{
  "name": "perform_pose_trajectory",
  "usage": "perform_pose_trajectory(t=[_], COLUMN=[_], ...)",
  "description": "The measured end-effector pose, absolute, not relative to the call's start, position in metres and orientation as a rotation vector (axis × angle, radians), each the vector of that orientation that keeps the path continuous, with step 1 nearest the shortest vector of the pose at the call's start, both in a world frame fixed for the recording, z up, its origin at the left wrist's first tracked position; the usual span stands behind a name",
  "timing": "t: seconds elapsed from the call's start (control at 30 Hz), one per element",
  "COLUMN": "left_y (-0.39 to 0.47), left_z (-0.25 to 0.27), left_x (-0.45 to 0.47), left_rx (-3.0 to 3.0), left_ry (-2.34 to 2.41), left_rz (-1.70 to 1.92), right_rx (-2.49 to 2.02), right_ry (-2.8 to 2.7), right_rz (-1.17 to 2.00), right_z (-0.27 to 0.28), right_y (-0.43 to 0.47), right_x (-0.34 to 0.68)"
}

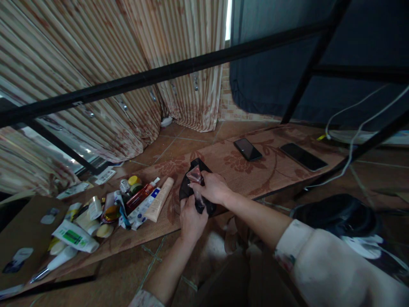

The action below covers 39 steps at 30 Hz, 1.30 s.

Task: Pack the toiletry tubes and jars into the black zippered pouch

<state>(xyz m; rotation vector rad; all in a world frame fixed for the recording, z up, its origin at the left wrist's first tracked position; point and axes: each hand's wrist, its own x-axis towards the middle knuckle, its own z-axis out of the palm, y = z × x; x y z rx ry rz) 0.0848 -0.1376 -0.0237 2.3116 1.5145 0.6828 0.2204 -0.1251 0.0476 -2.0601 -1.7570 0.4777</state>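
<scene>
My left hand (193, 219) is closed on the near side of a small black pouch (185, 187), which rests on the brown patterned mat. In my right hand (213, 187), thumb and fingers pinch a pinkish, see-through item (194, 174) over the pouch. It has a shiny, angular upper end; its exact kind is not clear. Part of the pouch is hidden behind both hands. Left of it lie a beige squeeze tube (160, 199), a white and blue tube (145, 209) and a red bottle (140, 197).
More tubes, jars and bottles are heaped farther left, among them a white and green tube (75, 236), beside a cardboard box (28, 234). Two phones, a smaller one (248, 149) and a larger one (303, 156), lie on the mat (217, 157). A dark metal bar (179, 68) crosses ahead; a white cable (353, 143) hangs right.
</scene>
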Motion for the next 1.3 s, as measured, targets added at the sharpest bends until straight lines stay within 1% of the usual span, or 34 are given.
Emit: perform_pose_trajectory(t=[1.1, 1.3], left_y=[-0.1373, -0.1374], left_z=[-0.0234, -0.0241], left_x=[0.0851, 0.0853], left_rx=[2.327, 2.328], left_ry=[1.546, 1.543], left_rz=[0.689, 0.685], right_rx=[-2.024, -2.023], right_ry=[-1.777, -1.802], right_rz=[0.444, 0.534], right_z=[0.0422, 0.0444], right_y=[-0.1225, -0.1221], right_x=[0.2225, 0.2239])
